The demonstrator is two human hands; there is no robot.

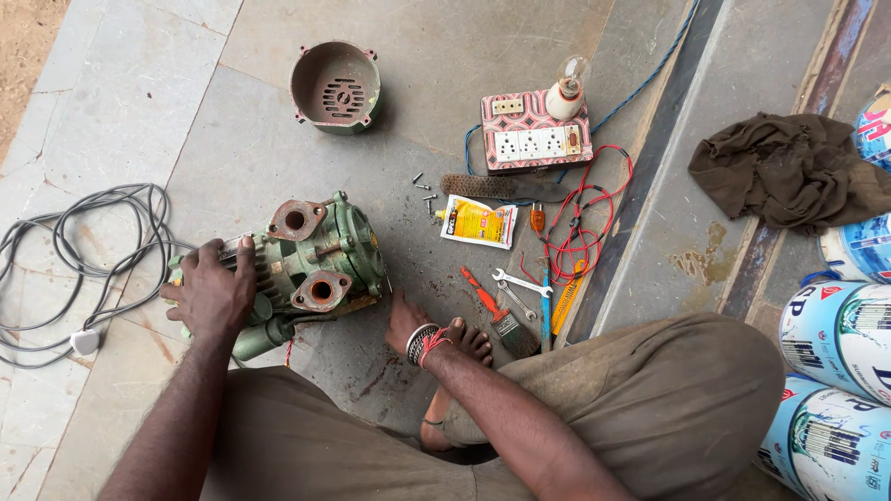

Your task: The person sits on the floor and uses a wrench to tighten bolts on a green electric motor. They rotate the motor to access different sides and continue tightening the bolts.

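**Pump body under left hand; right hand at its near-right corner**

Green cast-metal water pump lies on its side on the grey stone floor, two rusty oval flanged ports facing up. Long axis runs roughly left to right across the view, motor end toward the left.

Left hand lies over the motor end, fingers curled across the casing, thumb up: a steadying grasp, palm down. This hand is in full contact with the pump.

Right hand, wrist wrapped in bangles and red thread, rests on the floor just beside the pump's right end. Fingers point toward the casing; whether they touch it or pinch anything, cannot tell.

Pump lies straight ahead of the left hand, up and left of the right.

Small orange-handled brush and steel spanners lie right of the right hand, apart from it
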